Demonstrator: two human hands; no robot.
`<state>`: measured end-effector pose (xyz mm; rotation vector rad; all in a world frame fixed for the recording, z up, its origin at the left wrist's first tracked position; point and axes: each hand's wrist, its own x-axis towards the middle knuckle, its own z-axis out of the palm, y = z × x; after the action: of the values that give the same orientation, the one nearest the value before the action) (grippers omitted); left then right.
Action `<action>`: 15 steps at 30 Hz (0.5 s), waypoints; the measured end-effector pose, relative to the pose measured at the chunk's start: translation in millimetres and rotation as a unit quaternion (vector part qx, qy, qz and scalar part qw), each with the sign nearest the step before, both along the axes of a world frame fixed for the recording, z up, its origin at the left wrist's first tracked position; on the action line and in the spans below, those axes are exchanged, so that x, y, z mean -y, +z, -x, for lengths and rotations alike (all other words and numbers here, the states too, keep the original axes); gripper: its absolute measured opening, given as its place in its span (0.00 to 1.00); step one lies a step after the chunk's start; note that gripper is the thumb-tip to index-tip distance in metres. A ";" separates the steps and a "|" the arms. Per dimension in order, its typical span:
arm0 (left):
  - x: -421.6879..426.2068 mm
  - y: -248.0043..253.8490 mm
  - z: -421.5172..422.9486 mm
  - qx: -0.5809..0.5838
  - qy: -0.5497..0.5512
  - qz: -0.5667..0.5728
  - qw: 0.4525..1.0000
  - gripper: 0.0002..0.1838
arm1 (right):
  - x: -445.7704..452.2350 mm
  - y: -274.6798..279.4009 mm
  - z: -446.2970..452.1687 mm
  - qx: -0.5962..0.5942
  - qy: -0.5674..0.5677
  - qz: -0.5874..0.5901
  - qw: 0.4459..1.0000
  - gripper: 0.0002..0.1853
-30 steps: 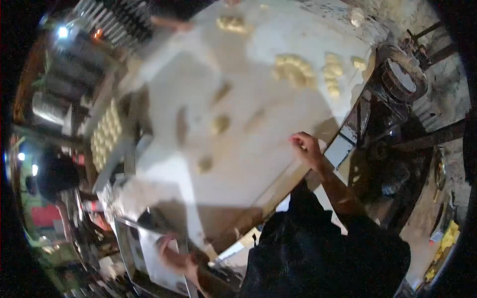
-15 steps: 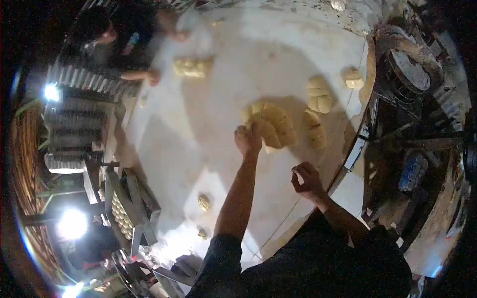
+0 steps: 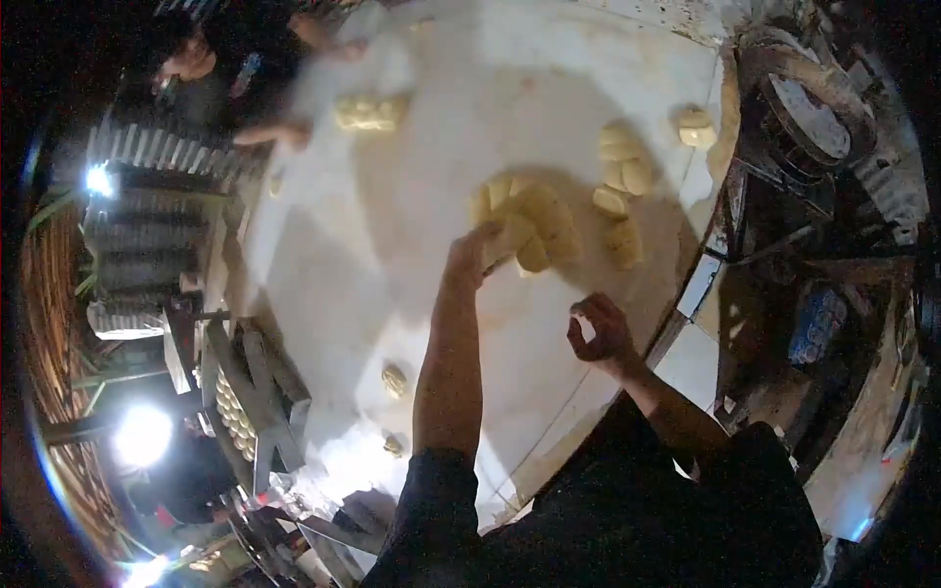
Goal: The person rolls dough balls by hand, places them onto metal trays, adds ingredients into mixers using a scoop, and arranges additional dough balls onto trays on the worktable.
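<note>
My left hand (image 3: 470, 257) is at the near left edge of a curved cluster of pale dough pieces (image 3: 551, 218), its fingers closed on a dough piece, partly blurred. Lower and to the right, my right hand (image 3: 600, 333) hovers over the white table, thumb and forefinger curled into a ring. Whatever is between their tips, if anything, is too small to tell. Right of the cluster lie two short dough rows, one farther (image 3: 623, 162) and one nearer (image 3: 621, 240).
A co-worker's hand (image 3: 274, 134) is at the table's far left, near another dough group (image 3: 371, 114). Small dough lumps (image 3: 394, 381) lie at the near left. One dough piece (image 3: 697, 127) sits by the right edge. A tray of dough balls (image 3: 235, 416) stands lower left, a round container (image 3: 809, 116) right.
My left hand came from the trays at the lower left to the dough cluster, then shifted slightly left. My right hand keeps its curled shape. The view has turned since the earliest frame.
</note>
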<state>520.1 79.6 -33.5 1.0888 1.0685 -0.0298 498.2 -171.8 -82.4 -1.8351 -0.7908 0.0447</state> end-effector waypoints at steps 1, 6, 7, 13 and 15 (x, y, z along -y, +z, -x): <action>-4.3 -5.1 15.9 0.006 0.003 0.000 1.000 0.19 | -1.4 -2.1 -0.3 0.032 -0.012 -0.037 0.999 0.10; 0.8 0.3 129.5 -0.155 -0.105 -0.212 0.959 0.21 | 4.7 -9.4 -6.9 0.137 0.050 -0.016 0.989 0.08; -8.7 -43.0 163.9 -0.086 -0.204 -0.386 0.896 0.25 | 7.5 -1.8 -5.4 0.060 0.074 -0.028 0.995 0.06; 47.3 -68.9 355.9 0.067 0.072 -0.283 0.954 0.26 | 20.6 -1.9 79.5 -0.125 0.108 0.014 0.986 0.07; 88.6 -30.9 399.0 0.094 0.095 -0.208 0.969 0.23 | 31.6 -0.2 148.1 -0.344 0.214 0.072 0.911 0.15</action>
<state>121.1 -8.9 -64.3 1.3279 1.0253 0.4606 350.1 -203.3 -82.6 -1.5757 -0.6660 1.0005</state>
